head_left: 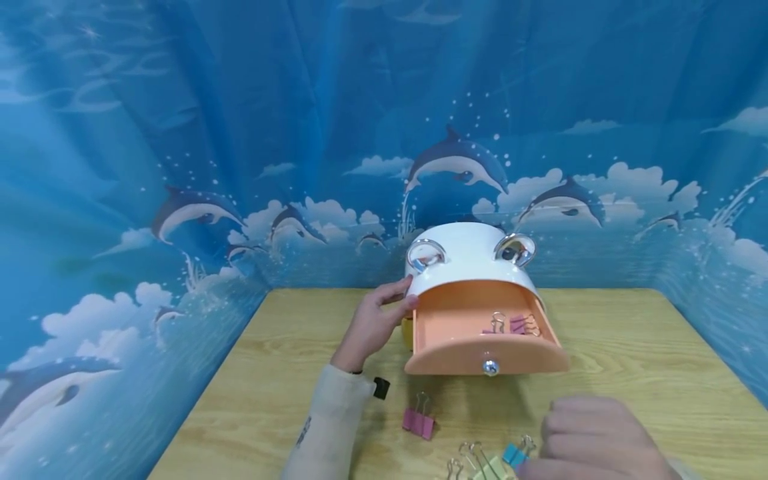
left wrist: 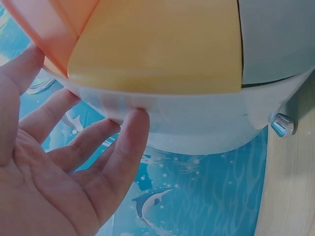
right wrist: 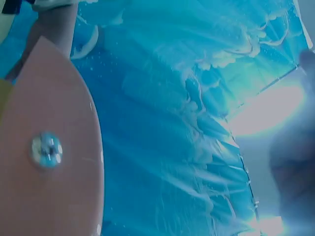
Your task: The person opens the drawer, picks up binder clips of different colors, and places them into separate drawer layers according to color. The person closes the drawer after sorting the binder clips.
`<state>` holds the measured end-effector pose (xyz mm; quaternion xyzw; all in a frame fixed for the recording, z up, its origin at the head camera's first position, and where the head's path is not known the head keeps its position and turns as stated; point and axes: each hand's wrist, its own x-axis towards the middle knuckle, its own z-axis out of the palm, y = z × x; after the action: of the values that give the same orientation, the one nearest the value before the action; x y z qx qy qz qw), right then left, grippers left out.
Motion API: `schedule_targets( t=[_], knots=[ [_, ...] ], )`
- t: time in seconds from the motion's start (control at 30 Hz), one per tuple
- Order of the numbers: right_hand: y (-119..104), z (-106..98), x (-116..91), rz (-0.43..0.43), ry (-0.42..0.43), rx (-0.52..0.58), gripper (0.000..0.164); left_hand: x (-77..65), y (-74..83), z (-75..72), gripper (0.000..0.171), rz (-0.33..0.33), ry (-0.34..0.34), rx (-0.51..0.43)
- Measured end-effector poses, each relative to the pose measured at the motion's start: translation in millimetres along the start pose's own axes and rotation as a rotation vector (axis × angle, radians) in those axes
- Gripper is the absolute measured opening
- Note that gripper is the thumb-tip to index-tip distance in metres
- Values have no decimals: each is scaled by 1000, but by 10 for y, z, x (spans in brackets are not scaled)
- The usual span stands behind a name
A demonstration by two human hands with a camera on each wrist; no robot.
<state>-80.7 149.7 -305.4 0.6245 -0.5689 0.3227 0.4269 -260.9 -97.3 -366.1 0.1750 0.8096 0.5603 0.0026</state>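
Observation:
My left hand (head_left: pixel 373 327) rests against the left side of a white, rounded desktop drawer box (head_left: pixel 462 250). Its fingers are spread and its fingertips touch the white shell (left wrist: pixel 197 118), with the thumb by the orange drawer. That orange drawer (head_left: pixel 450 353) is pulled out and holds pink binder clips (head_left: pixel 521 325). Low on the right, my right hand (head_left: pixel 594 440) is blurred, its fingers bent, over the table beside a blue binder clip (head_left: pixel 515 456). Whether it holds anything I cannot tell. In the right wrist view the drawer front (right wrist: pixel 59 108) shows its silver knob (right wrist: pixel 47 150).
A pink binder clip (head_left: pixel 418 424) lies on the wooden table (head_left: pixel 648 360) below the drawer. Pale yellow binder clips (head_left: pixel 489 470) lie at the near edge. Beneath the orange drawer is a yellow drawer (left wrist: pixel 157 49). A blue dolphin-print curtain (head_left: pixel 336 133) surrounds the table.

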Motion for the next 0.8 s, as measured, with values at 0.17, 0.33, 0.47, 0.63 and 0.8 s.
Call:
schedule_targets(
  t=[0.17,0.33,0.47,0.63,0.8],
  knots=[
    [-62,124,9,193,-350,-55,3,11,26,-3,55,-3,-12,80],
    [-39,213,-7,720,-810,106,20,13,121,-10,49,84,21,270],
    [32,369,-126,1023,-951,136,26,-21,222,-18,34,200,74,369],
    [83,711,-241,989,-931,-137,22,-86,316,-48,26,254,75,548],
    [130,995,-349,951,-874,-238,26,-224,430,-124,31,209,-3,678]
  ],
)
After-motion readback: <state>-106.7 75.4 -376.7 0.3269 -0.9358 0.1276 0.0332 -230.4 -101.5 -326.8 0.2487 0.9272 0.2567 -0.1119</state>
